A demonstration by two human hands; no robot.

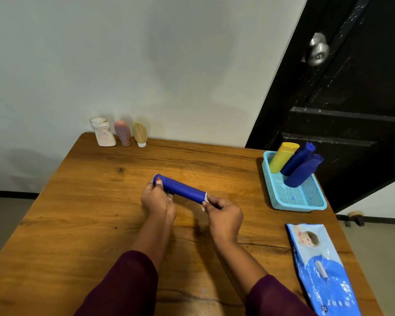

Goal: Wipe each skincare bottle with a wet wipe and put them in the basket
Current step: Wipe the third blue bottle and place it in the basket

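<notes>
Blue bottle [180, 188] held horizontal over bench [100, 213], frame centre. Left hand [156, 199] grip closed round its left end. Right hand [224, 213] pinches right end, scrap of white wipe [206, 197] under fingertips. Basket [306, 199] right of centre holds yellow bottle [283, 159] and two blue ones. Wipes pack [322, 267] lower right. Three bottles [121, 133] upper left on bench.

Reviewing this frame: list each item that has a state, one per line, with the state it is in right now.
blue bottle: held level above the table, left hand at one end, right hand at the other
wet wipe: pinched against the bottle by the right hand
basket: holds one yellow and two blue bottles, leaning
three bottles at the wall: standing, not yet in the basket
wipe pack: lying flat
</notes>
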